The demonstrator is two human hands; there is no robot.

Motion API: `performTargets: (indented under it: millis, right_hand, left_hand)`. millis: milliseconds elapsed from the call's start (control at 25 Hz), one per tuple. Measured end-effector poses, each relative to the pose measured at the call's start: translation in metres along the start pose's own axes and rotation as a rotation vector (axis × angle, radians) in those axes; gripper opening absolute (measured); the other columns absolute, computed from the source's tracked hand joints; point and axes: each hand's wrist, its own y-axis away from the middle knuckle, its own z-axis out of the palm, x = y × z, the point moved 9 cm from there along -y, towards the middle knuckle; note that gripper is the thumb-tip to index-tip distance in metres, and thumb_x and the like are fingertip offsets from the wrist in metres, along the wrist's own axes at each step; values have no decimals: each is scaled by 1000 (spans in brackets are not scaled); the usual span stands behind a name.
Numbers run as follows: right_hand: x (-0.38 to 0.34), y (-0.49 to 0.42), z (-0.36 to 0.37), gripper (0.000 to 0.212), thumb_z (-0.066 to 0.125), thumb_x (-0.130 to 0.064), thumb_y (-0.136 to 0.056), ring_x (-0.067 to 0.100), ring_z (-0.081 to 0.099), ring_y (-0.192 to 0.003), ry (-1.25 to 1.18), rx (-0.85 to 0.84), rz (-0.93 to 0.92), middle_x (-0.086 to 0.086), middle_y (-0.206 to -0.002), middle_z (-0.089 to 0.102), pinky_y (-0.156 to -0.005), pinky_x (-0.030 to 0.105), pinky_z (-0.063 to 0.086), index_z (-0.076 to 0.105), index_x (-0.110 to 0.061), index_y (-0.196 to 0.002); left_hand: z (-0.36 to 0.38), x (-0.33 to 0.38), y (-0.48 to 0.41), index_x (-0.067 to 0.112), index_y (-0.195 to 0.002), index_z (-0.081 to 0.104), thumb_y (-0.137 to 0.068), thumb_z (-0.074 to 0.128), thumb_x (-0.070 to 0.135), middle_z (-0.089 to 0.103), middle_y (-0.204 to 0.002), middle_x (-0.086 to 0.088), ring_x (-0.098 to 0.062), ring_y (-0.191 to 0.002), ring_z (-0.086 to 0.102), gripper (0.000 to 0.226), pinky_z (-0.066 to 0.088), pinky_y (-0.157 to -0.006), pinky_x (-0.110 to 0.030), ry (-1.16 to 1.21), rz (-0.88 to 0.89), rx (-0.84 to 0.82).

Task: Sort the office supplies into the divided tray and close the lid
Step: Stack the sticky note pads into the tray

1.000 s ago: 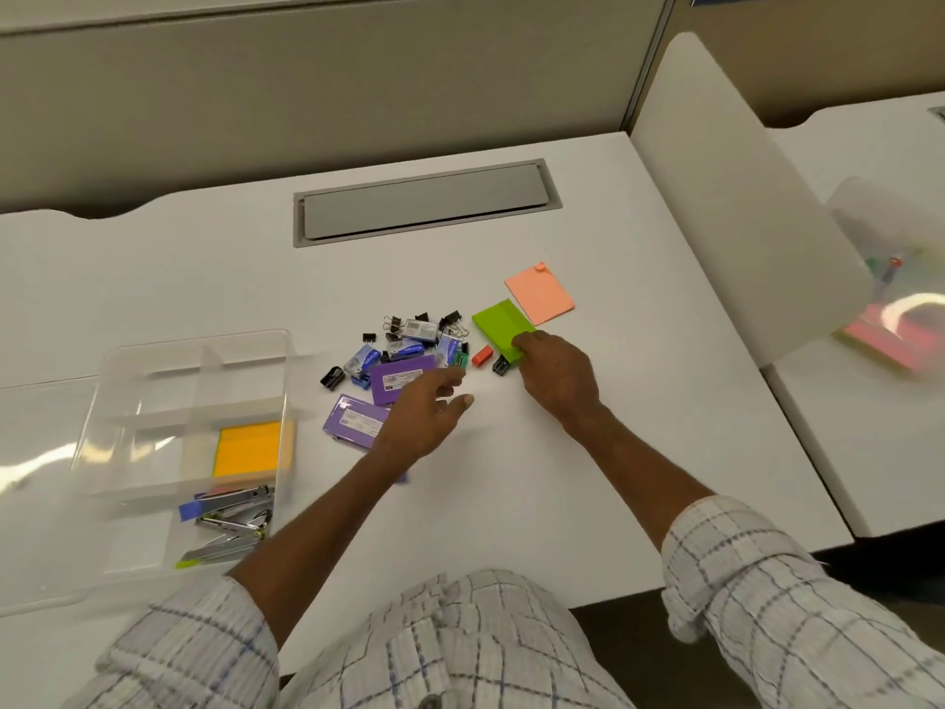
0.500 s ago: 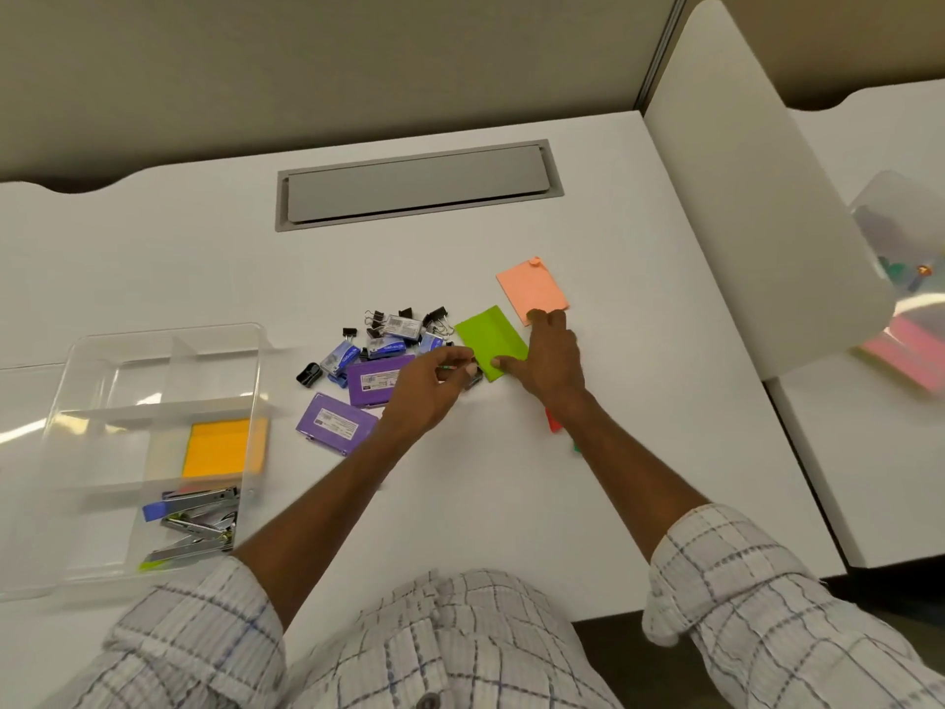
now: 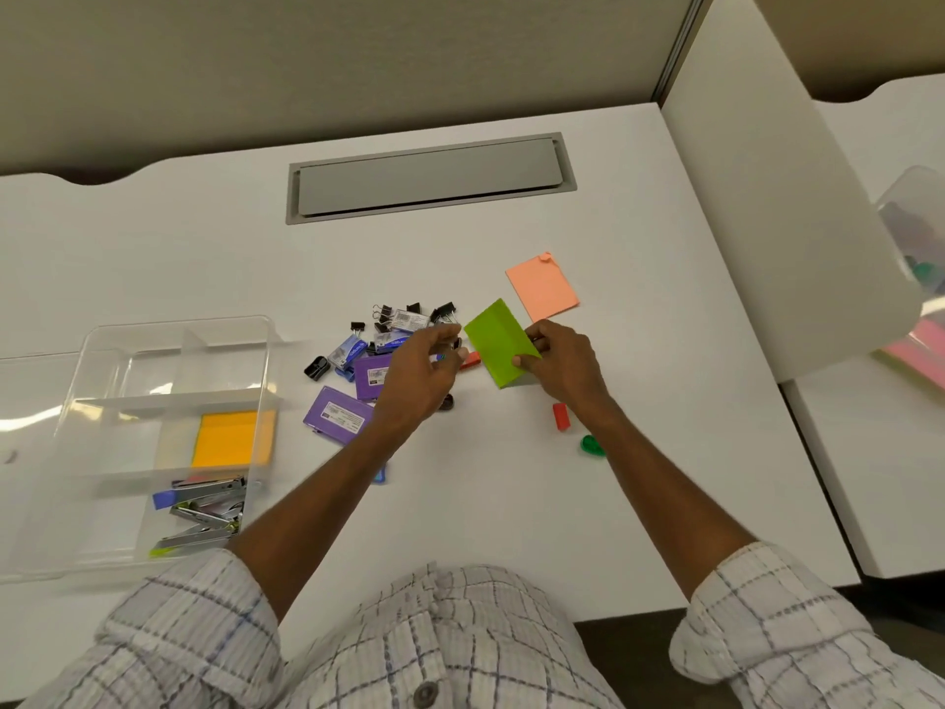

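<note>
My right hand grips a green sticky-note pad by its right edge and holds it tilted just above the desk. My left hand hovers beside the pad's left edge, fingers apart and empty. An orange-pink pad lies flat behind them. Left of my hands lie two purple boxes, blue staple boxes and black binder clips. The clear divided tray sits at the left, holding a yellow-orange pad and several staplers.
A red sharpener and a green one lie near my right forearm, another red one between my hands. A grey cable hatch is set in the desk behind. A white divider panel stands at the right.
The right hand has lifted the green pad off the desk and tilted it. The left hand has opened up beside it. The red and green sharpeners now show by the right forearm.
</note>
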Motion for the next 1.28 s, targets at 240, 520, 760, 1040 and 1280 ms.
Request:
performTargets:
  millis: [240,520,760,1040,1280]
  right_hand:
    - [-32,12,-18,18,78,-28,-84,-1,69,-80,-138,-367,-217,-8,-93,77,-71,16,53,75,-24,-102]
    - [-6,-65,-51,67,81,-35,-81,33,56,-119,161,174,-19,16,-133,54,-100,41,45,51,-7,-134]
    - [6,-93,-33,85,89,-22,-71,39,51,-124,177,111,137,20,-137,45,-102,45,44,39,-5,-138]
    - [-10,-42,-47,22,74,-13,-79,22,67,-94,-70,249,-54,1,-100,73,-79,36,53,72,-15,-101]
    - [-56,59,-21,17,76,1,-79,10,66,-84,-373,188,-455,1,-92,68,-73,20,54,69,-12,-87]
  left_hand:
    - [2,21,4,32,-120,63,-93,63,42,68,-115,7,-4,-107,62,29,59,-77,-31,-79,175,-46]
    - [-17,-17,21,8,-123,64,-95,66,23,70,-109,-17,-33,-99,71,32,61,-78,-54,228,-59,25]
    - [-39,-33,32,5,-129,61,-101,56,19,67,-122,-18,-31,-109,67,32,58,-90,-50,347,-129,50]
    - [-49,-53,45,19,-126,61,-93,68,23,67,-122,-13,-29,-109,69,33,63,-74,-43,538,-249,92]
    - [-42,-46,55,30,-117,67,-96,64,25,70,-109,-6,-31,-97,72,22,62,-71,-41,592,-258,34]
